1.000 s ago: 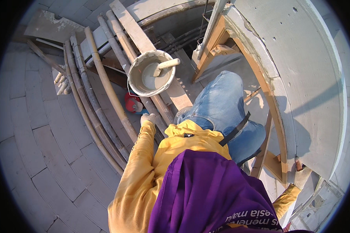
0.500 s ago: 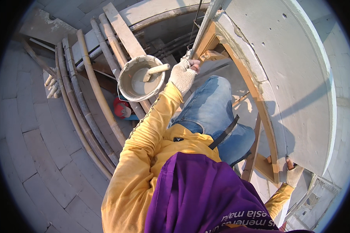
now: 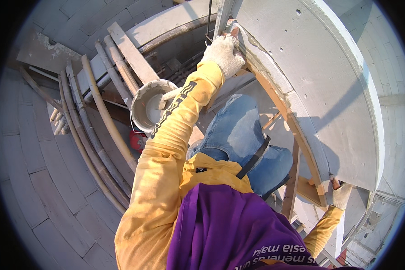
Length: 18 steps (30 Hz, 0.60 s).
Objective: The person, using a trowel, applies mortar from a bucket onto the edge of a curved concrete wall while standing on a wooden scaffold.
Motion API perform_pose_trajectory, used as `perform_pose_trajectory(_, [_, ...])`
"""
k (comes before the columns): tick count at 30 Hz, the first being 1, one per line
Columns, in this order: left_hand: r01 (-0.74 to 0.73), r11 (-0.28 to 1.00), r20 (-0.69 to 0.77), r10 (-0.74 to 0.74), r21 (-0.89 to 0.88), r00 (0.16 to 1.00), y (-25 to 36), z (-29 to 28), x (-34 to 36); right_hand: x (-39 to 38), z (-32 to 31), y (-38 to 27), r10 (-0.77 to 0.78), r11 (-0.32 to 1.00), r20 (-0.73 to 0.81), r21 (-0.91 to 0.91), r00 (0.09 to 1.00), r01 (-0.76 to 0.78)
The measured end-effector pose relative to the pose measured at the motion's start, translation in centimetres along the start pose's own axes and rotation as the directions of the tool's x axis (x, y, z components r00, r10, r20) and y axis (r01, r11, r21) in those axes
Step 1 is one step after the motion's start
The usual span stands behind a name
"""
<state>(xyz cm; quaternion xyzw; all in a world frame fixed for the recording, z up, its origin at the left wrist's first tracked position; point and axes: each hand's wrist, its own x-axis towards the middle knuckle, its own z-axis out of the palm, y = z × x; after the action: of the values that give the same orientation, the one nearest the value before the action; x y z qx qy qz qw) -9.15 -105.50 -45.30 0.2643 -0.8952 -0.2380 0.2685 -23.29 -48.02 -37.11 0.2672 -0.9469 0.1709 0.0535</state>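
A large flat grey concrete-like panel (image 3: 328,72) lies along the right side, pitted on its face. At its upper left corner, my left hand (image 3: 224,55) in an off-white knitted glove is closed around the edge, bare fingertips showing. My right hand (image 3: 342,195), gloved the same way, grips the panel's lower end with the thumb on the face; its other fingers are hidden. Rough mortar (image 3: 267,58) runs along the inner edge, beside a wooden frame (image 3: 271,95). Left of my left forearm is a mortar bucket (image 3: 137,108); a pale tool handle (image 3: 168,96) inside it is partly covered by my sleeve.
Bamboo poles (image 3: 105,110) and a plank (image 3: 132,54) stretch along the left, above a gap. A red rounded object (image 3: 137,141) shows below the bucket. Block walls (image 3: 40,180) stand around. A thin dark rod (image 3: 209,18) rises near my left hand.
My left hand has moved up and right from beside the bucket to the panel's upper corner and closed on it. My right hand stays at the lower end. The view has shifted slightly.
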Motion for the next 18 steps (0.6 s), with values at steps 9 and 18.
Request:
perform_pose_trajectory(9, [-0.038,0.981,0.059,0.027,0.189,0.998,1.0,-1.3,1.3,-0.5,0.8,1.3,-0.027,0.996,-0.051,-0.081,0.998,0.023])
perform_pose_trajectory(18, [-0.133,0.914,0.041,0.127,0.382,0.991,0.5,-1.9,2.1,-0.8,0.1,-1.8,-0.168,0.955,-0.095,-0.264,0.981,0.138])
